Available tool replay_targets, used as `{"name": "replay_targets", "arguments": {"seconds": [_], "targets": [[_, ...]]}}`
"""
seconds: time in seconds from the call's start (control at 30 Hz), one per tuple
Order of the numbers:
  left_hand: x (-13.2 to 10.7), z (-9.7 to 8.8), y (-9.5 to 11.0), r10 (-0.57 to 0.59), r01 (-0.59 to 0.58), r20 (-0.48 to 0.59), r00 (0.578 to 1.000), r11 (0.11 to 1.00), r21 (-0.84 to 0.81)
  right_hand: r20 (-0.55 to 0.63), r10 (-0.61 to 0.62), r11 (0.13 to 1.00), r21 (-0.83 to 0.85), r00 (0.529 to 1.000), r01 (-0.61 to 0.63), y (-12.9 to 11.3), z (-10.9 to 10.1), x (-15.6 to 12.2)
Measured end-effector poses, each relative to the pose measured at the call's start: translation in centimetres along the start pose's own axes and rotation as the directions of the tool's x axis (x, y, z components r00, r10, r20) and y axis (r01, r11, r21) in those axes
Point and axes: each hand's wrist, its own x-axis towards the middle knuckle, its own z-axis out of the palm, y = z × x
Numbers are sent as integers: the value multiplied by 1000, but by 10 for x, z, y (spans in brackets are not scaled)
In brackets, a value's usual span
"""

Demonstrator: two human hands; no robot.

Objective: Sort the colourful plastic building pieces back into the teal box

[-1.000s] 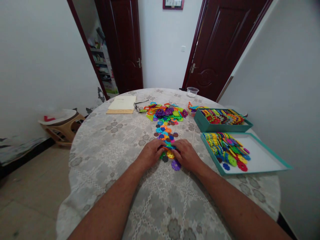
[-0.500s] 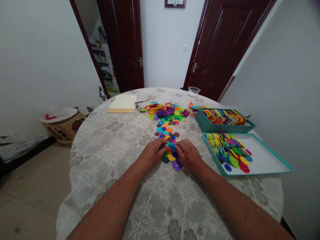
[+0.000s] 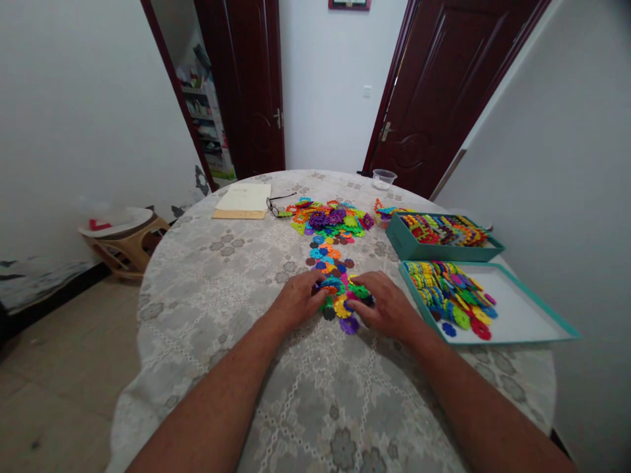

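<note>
My left hand is closed, thumb and fingers around a few small notched plastic discs in blue and orange. Across from it my right hand has thumb and fingers spread, over a green notched disc and other pieces on the table. Whether it touches them I cannot tell. Between and just below the hands lie a yellow disc and a purple disc. A strip of loose coloured discs runs from the hands toward a larger heap of notched pieces.
On the right, a teal box holds rows of pieces, and its shallow lid holds more discs. Glasses and paper lie at the back left. A clear tub stands on the patterned tablecloth.
My right hand has moved slightly right, away from my left, and its fingers have opened over the green disc. My left hand has stayed nearly in place.
</note>
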Motion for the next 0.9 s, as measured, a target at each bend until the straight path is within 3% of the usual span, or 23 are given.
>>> {"name": "replay_targets", "arguments": {"seconds": [0.17, 0.3, 0.4, 0.63, 0.8, 0.9], "targets": [[2, -3, 0, -60, 58, -86, 994, 998, -28, 185, 54, 991, -130, 981, -30, -16, 0, -4], [1, -3, 1, -73, 70, -73, 995, 997, -35, 225, 76, 975, -220, 971, -25, -19, 9, 2], [1, -4, 2, -74, 71, -64, 995, 996, -46, 218, 81, 976, -213, 973, -34, -11, 14, 4], [2, -3, 1, -40, 38, -38, 998, 998, -54, 79, 130, 991, -6, 988, -130, 5, 17, 0], [2, -3, 3, -28, 27, -23, 999, 999, -41, 16, 248, 964, 93, 969, -248, 16, -1, -1], [2, -3, 4, -18, 18, -10, 1000, 999, -32, 57, 315, 937, 140, 947, -320, 24, -15, -3]]}}
